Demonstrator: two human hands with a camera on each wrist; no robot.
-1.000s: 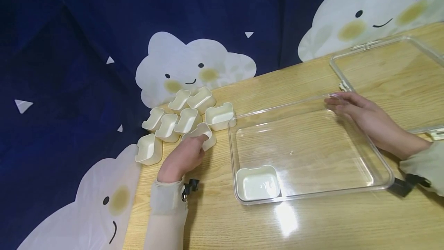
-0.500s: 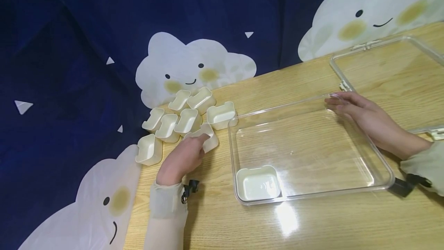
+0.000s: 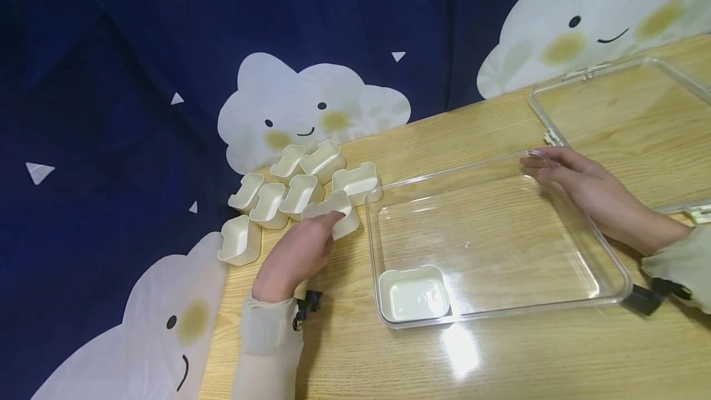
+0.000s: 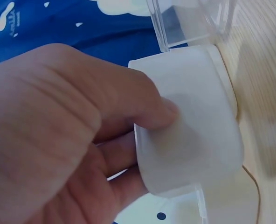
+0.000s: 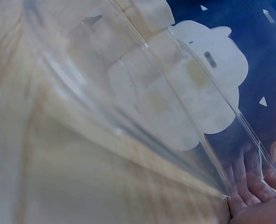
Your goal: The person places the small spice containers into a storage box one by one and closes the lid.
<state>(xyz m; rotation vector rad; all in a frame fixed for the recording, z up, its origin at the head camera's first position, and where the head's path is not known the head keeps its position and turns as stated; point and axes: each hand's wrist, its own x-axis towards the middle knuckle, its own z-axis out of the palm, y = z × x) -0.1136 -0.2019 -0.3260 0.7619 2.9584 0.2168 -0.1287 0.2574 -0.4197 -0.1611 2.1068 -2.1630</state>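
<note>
In the head view my left hand (image 3: 297,250) pinches a cream small bin (image 3: 349,222) by its near wall, lifted and slightly tilted. The left wrist view shows the thumb on the bin's outer face (image 4: 194,135), with fingers behind the wall. My right hand (image 3: 589,193) holds the far right corner of a clear plastic box (image 3: 483,315). Its fingers (image 5: 252,186) show through clear plastic in the right wrist view. One cream bin (image 3: 413,295) sits in the box's near left corner.
Several more cream bins (image 3: 237,241) cluster on the wooden table (image 3: 400,363) to the left, one bin (image 3: 358,183) close to the box. A clear lid with clips (image 3: 547,117) lies at the back right. A blue cloud-patterned cloth (image 3: 344,5) hangs behind.
My left hand has moved right and slightly up with the pinched bin, away from the other bins and toward the clear box. My right hand and the box have stayed put.
</note>
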